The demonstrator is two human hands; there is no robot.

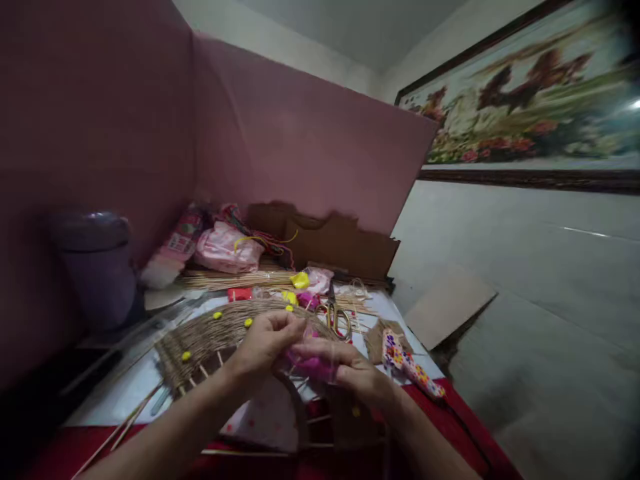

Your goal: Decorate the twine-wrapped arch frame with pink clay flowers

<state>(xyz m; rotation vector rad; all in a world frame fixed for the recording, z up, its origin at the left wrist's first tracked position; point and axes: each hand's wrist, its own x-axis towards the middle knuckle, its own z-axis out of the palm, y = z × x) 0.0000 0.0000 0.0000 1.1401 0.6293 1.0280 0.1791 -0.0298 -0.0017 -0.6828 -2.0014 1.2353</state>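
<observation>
My left hand and my right hand meet over the near part of the work, with fingers closed on a small magenta packet in clear plastic. The left fingers pinch near its upper edge; the right ones curl round its side. Beneath them lies a curved, fan-like piece of brown twine, woven over thin sticks, with several yellow dots on it. A white panel with pink spots sits inside the curve. My hands hide part of the piece.
Gold-handled scissors lie behind my right hand. A flower-patterned glue gun rests at right, its cord trailing forward. Thin sticks, a yellow packet, a red packet and a pink bag fill the back. A lidded bin stands left.
</observation>
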